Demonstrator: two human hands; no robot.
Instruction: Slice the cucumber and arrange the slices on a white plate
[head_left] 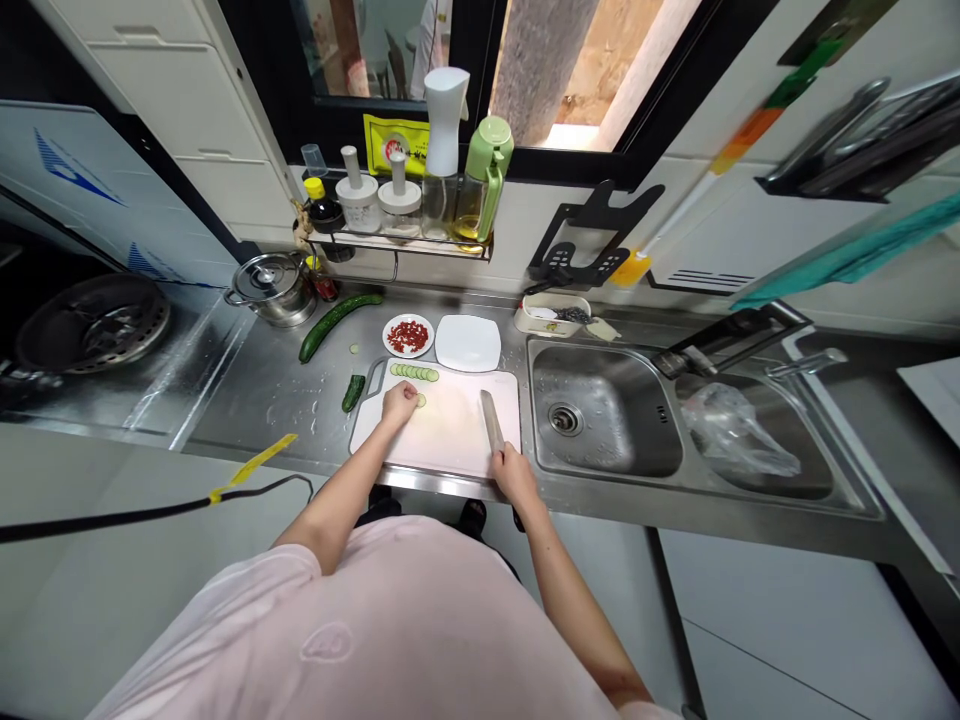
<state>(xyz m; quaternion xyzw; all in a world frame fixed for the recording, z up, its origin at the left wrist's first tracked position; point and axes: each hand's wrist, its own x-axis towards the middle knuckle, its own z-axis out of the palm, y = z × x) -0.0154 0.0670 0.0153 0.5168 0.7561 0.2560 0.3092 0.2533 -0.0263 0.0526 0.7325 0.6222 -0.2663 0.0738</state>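
My right hand is wrapped round the handle of a kitchen knife, whose blade points away from me over the right part of the white cutting board. On the board's left side, the fingers of my left hand are pinched together at a cucumber slice. A row of overlapping cucumber slices lies along the board's far edge. Left of the board sits a cut piece of cucumber, with a long whole cucumber farther back.
Behind the board stand a plate of chopped red pieces and a white square plate. A lidded pot is at the back left. The sink lies to the right. Above hangs a condiment shelf with bottles and jars.
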